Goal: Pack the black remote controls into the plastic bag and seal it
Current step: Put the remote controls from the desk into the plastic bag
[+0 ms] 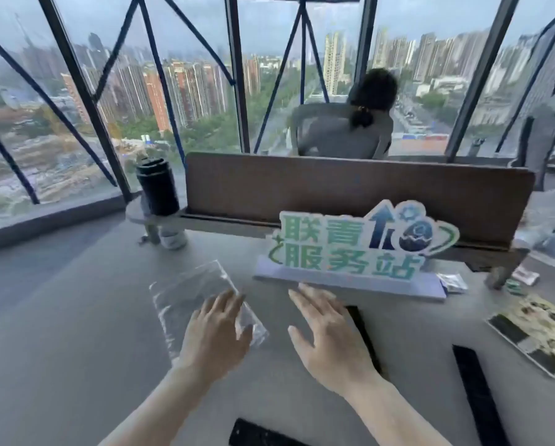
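Progress: I judge the task barely begun. The plastic bag (192, 300) lies flat and empty on the desk (76, 333); no remote is inside it and nothing is sealed. All packing and the closing are left.

Hands: My left hand (216, 333) is spread open, fingers resting on or just over the bag's near corner, gripping nothing that I can see. My right hand (329, 336) is also open and flat, holding nothing, hovering beside the middle remote.

Remotes, three seen, all outside the bag:
- middle remote (364, 336): long, narrow, black, partly hidden by the right hand.
- right remote (477, 394): long black bar with a matt, ribbed-looking face, well apart from the bag.
- near remote (260, 434): black, cut off by the bottom edge.

Materials: bag clear, thin, glossy, creased, rectangular. Desk grey, smooth, matt.

Other items: a card sign (359, 249) with green lettering just behind the hands; a black flask (157, 186), cylindrical, at the desk's far left.
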